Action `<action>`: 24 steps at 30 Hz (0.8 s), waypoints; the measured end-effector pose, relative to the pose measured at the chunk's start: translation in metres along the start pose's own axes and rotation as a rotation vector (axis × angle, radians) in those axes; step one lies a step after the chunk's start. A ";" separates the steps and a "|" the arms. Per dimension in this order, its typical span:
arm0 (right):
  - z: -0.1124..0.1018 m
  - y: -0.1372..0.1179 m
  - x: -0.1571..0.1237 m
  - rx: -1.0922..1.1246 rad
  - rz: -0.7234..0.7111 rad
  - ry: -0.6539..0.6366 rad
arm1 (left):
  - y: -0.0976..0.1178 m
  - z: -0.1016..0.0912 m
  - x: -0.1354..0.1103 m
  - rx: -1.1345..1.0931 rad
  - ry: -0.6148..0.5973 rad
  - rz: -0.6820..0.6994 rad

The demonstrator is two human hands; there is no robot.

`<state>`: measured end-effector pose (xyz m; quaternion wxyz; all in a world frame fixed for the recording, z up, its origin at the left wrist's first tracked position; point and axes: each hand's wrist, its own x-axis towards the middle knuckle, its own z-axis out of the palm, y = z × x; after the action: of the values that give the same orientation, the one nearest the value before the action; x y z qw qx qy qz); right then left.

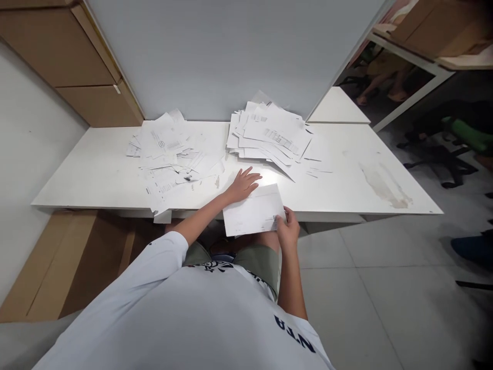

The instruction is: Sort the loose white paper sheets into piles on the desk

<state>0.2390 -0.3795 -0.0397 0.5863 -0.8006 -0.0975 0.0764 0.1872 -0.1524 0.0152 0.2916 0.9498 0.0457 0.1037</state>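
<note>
A white sheet of paper (pixel 252 209) with faint print lies partly on the desk's front edge and partly over my lap. My right hand (pixel 288 228) pinches its right edge, thumb on top. On the sheet's upper left part rests my left hand (pixel 243 186), flat with fingers stretched toward the back right. Just beyond it a thick, uneven stack of printed papers (pixel 275 131) sits against the panel. To the left a looser heap of papers and torn pieces (pixel 165 141) spreads to the desk's front edge.
The white desk (pixel 331 192) has a worn brownish patch at its right. A grey panel (pixel 231 56) rises behind it. Cardboard boxes (pixel 61 49) stand at the back left, and an open carton (pixel 65 257) is below left. Another person's legs (pixel 385 77) show at the far right.
</note>
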 end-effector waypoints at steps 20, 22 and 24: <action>0.049 -0.097 0.284 -0.126 -0.190 0.134 | 0.001 0.023 -0.025 -0.038 0.136 -0.324; 0.065 -0.103 0.284 -0.202 -0.218 0.050 | 0.002 0.022 -0.026 -0.052 0.131 -0.329; 0.071 -0.098 0.268 -0.314 -0.266 -0.045 | 0.003 0.021 -0.026 -0.086 0.142 -0.327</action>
<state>0.4758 -0.2193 0.0305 0.4569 -0.8603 -0.2263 -0.0001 0.1664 -0.1706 -0.0044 0.3411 0.9066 0.2155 0.1237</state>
